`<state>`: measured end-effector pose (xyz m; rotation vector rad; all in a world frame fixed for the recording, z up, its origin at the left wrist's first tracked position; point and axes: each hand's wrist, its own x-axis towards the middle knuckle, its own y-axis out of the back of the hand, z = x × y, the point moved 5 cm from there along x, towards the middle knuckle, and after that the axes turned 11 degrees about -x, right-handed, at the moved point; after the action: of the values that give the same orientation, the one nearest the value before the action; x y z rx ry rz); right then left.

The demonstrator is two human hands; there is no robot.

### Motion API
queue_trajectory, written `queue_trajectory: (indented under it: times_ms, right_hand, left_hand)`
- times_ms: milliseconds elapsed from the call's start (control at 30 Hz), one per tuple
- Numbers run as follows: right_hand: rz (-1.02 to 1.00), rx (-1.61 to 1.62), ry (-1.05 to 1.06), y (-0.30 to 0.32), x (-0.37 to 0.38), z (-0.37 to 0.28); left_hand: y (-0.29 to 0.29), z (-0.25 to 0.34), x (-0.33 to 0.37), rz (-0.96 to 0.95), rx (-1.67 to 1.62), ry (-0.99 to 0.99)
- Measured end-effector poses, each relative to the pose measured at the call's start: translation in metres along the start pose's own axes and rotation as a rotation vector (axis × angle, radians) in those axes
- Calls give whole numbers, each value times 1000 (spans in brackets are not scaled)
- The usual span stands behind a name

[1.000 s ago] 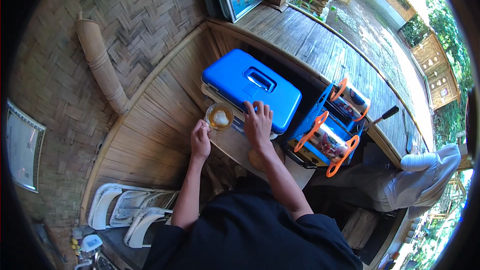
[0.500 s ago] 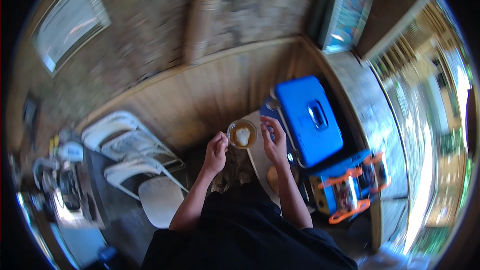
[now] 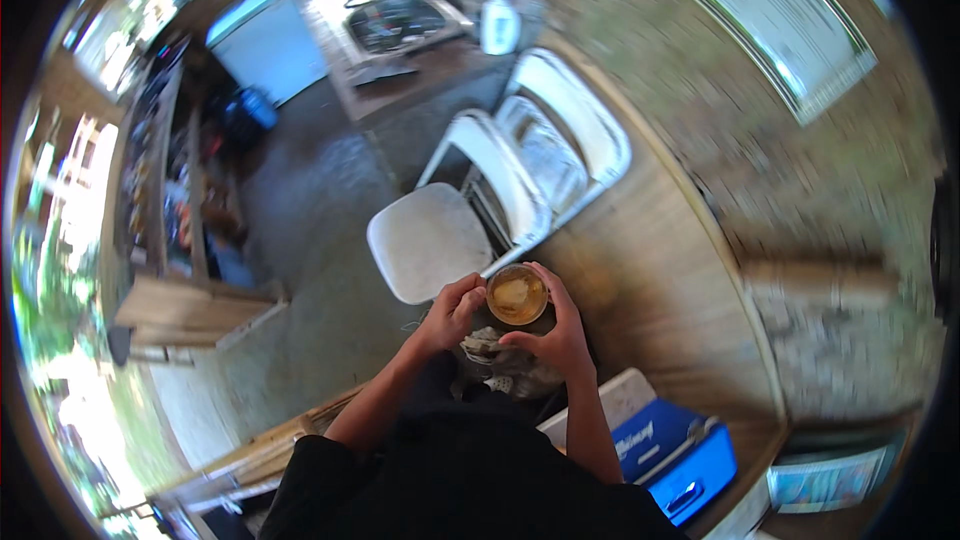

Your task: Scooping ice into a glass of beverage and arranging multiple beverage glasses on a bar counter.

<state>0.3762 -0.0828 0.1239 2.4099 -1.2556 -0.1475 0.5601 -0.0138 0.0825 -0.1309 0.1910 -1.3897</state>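
Observation:
A glass cup of milky coffee is held in front of my body, with a pale foam patch on its brown surface. My left hand is closed at the cup's left side, where a handle seems to be hidden by the fingers. Curving round the right side of the cup, my right hand touches it with the fingers, while its thumb sticks out below the rim. Past the cup stand white folding chairs; the nearest chair seat lies just beyond my left hand.
Another white folding chair leans by the wooden wall panel. A blue cooler box sits low right beside a pale tabletop. At the back is a counter with a sink; shelves stand on the left.
My view has turned left, from the cooler toward the chairs and sink. The cup has come along in my left hand. My right hand, earlier apart from the cup, now touches its side.

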Motion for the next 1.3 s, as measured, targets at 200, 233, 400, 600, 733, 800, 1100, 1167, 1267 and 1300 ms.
queue_trajectory:
  times_ms: [200,233,400,600,733,800,1100,1167,1267,1300]
  right_hand:
    - [-237,8,124,-136,75,-32]
    - [-268,-44,150,-156,83,-38]
    - [-448,17,288,-253,121,-75]
    - [-587,13,422,-342,144,-110]
    - [-681,61,470,-386,153,-134]
    - [-708,75,480,-402,157,-143]
    - [-813,124,502,-459,167,-160]
    - [-829,124,474,-466,169,-163]
    - [-825,108,504,-475,173,-170]
    - [-828,106,508,-477,175,-172]
  left_hand:
    - [132,13,-50,330,-94,-35]
    - [152,13,-60,378,-72,-28]
    - [234,20,-105,593,-58,-101]
    - [295,42,-154,831,-94,-147]
    - [326,46,-178,940,-97,-158]
    - [336,47,-187,974,-98,-156]
    - [379,53,-210,1054,-71,-190]
    - [384,54,-212,1061,-62,-178]
    - [395,55,-213,1073,-89,-224]
    - [399,57,-213,1075,-92,-205]
